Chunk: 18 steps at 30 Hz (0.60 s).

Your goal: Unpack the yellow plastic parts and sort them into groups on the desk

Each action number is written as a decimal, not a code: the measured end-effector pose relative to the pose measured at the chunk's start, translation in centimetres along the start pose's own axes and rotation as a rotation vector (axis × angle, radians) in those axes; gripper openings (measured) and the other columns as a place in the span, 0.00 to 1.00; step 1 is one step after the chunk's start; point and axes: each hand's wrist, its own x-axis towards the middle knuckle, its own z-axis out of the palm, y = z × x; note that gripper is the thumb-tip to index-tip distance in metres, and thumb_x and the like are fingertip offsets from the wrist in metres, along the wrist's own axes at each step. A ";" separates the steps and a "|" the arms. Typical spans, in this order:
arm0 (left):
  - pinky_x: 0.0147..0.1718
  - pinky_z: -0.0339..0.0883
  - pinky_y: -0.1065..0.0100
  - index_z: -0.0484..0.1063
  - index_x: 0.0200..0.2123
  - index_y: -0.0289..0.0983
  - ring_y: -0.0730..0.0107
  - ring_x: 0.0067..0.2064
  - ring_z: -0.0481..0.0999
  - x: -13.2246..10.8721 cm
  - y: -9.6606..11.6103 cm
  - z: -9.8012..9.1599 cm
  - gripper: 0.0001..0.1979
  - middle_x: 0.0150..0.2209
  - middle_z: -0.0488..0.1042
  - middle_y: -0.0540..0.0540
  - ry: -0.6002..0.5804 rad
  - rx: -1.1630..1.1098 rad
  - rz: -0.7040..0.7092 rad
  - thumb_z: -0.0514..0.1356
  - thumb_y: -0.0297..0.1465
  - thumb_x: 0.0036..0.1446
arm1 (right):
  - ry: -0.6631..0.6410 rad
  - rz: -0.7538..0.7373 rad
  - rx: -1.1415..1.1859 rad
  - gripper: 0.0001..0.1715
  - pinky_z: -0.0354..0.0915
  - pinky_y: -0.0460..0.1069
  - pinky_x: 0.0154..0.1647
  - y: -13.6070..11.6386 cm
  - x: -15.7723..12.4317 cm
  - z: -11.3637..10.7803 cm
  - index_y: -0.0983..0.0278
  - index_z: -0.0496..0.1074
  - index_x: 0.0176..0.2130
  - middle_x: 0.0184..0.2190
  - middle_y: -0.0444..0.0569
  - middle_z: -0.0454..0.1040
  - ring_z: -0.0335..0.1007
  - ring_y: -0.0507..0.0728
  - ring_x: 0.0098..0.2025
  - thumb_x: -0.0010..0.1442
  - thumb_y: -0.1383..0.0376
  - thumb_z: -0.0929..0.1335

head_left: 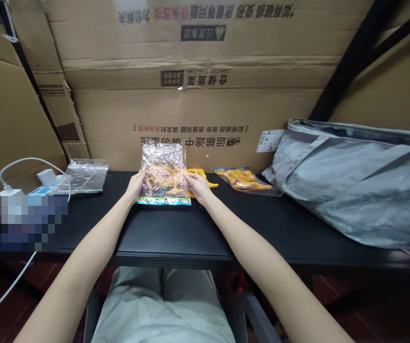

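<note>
A clear plastic bag [164, 157] with a colourful printed strip along its lower edge is held up between my two hands. My left hand [135, 186] pinches its left side. On the opposite side, my right hand [197, 186] grips the bag's edge with closed fingers. Yellow-orange items with finger-like prongs [203, 177] show through and beside the bag; whether any lie inside it I cannot tell. Further right on the table rests a similar packed bag [244, 180] with orange pronged items in it.
Clear empty bags [85, 175] lie at the left on the black table [169, 236], near a white charger [10, 202] with a cable and a blurred-out object. A large grey fabric bag [355, 186] occupies the right side. Cardboard [205, 107] walls off the back.
</note>
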 end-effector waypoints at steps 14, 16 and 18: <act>0.15 0.50 0.76 0.69 0.27 0.36 0.81 0.14 0.57 0.0 0.6 -0.5 0.15 0.14 0.59 0.57 0.308 0.001 0.161 0.60 0.42 0.56 | -0.120 -0.180 -0.249 0.18 0.58 0.46 0.25 0.1 -0.6 0.4 0.61 0.64 0.21 0.16 0.37 0.63 0.58 0.48 0.20 0.45 0.56 0.74; 0.15 0.51 0.76 0.69 0.28 0.36 0.80 0.13 0.58 -0.1 0.7 -0.4 0.15 0.13 0.59 0.57 0.309 0.031 0.150 0.58 0.42 0.59 | -0.104 -0.196 -0.265 0.17 0.58 0.46 0.25 0.2 -0.8 0.5 0.61 0.66 0.21 0.17 0.38 0.64 0.57 0.48 0.21 0.46 0.56 0.74; 0.14 0.49 0.75 0.69 0.28 0.37 0.79 0.12 0.56 -0.3 0.8 -0.3 0.16 0.11 0.56 0.58 0.324 0.054 0.136 0.56 0.43 0.60 | -0.098 -0.197 -0.280 0.16 0.58 0.46 0.25 0.3 -0.9 0.6 0.61 0.68 0.22 0.17 0.39 0.66 0.58 0.49 0.21 0.46 0.55 0.74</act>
